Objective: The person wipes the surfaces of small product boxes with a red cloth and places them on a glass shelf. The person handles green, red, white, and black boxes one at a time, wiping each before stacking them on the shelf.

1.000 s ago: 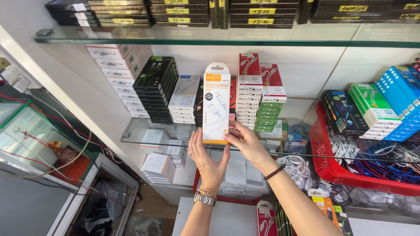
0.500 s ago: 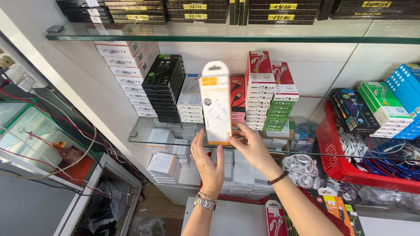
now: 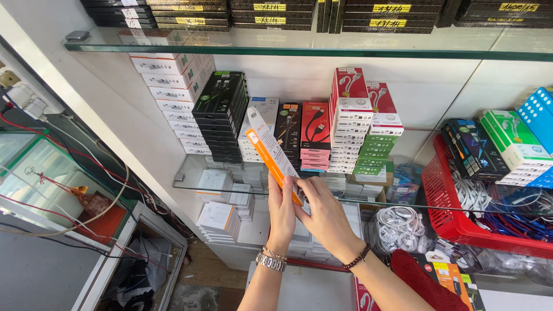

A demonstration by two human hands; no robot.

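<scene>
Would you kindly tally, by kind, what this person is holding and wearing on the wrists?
Flat orange-and-white box, held by the left hand and right hand: 1
Silver metal wristwatch: 1
Bracelets, a thin bead bracelet on the left wrist and a dark bead bracelet on the right wrist: 2
Total: 4
</scene>
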